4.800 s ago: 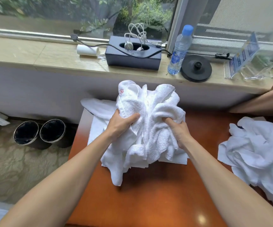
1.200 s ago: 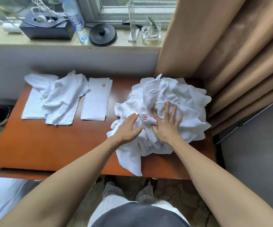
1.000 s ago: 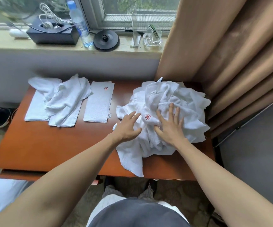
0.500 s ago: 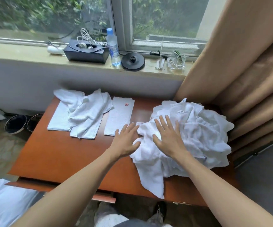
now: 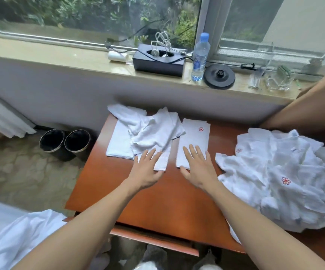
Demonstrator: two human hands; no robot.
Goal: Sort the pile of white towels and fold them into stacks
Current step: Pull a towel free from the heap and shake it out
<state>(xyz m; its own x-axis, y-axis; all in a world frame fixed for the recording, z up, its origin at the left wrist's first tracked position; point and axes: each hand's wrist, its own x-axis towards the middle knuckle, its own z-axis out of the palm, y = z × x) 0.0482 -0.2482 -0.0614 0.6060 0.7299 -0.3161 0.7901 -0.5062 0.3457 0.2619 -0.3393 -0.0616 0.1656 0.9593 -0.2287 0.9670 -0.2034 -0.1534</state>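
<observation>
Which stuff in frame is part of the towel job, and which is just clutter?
Job: unsorted towel pile, table's right; folded towel with red emblem, at the right hand; crumpled towels over folded ones, at the left hand; table.
Lying about: water bottle, black box with cables, round black base, all on the sill; two bins on the floor.

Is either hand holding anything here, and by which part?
Nothing is held. The left hand is open over the near end of a folded towel; the right hand is open over the logo towel.
</observation>
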